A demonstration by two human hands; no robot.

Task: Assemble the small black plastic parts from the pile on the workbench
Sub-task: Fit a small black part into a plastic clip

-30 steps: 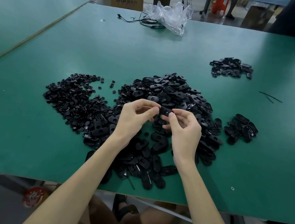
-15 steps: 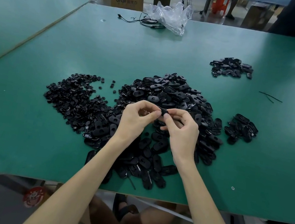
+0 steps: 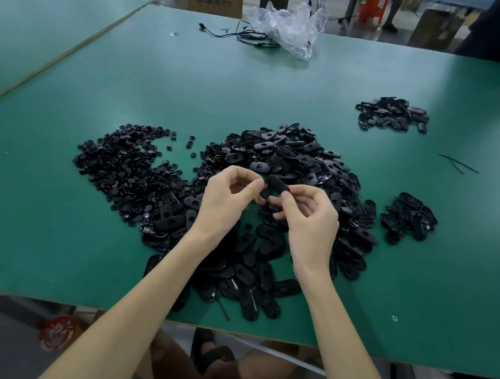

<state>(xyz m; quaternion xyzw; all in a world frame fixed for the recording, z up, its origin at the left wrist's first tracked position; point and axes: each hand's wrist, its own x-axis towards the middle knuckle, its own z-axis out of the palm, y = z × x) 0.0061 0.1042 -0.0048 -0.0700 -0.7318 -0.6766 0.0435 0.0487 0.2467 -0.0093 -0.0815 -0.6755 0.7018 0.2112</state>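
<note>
From the near edge of the counter (image 3: 33,234) both forearms reach in over the nearest spill of the main pile (image 3: 259,278). The two hands meet just above its middle, lifted clear of the parts below. The step in hand looks like fitting a small piece into an oval shell (image 3: 277,186). It should go best with the shell held steady and level. The insert should be lined up square with its seat before any push, then pressed straight in with a fingertip pad, not at a slant, so nothing pops loose into the heap underneath. The right hand (image 3: 311,223) has its grip clamped on the shell, thumb and forefinger pinching its right end, the other fingers curled below. The left hand (image 3: 225,200) has its grip drawn together too, thumb and forefinger tips meeting at the shell's left end; whether a small piece sits between them is hidden. Toward the left edge lies a spread of small round pieces (image 3: 126,164). Toward the right edge sits a small heap of shells (image 3: 408,219), perhaps finished ones, and another heap (image 3: 392,114) lies farther back. At the far edge rests a crumpled clear bag (image 3: 287,27).
</note>
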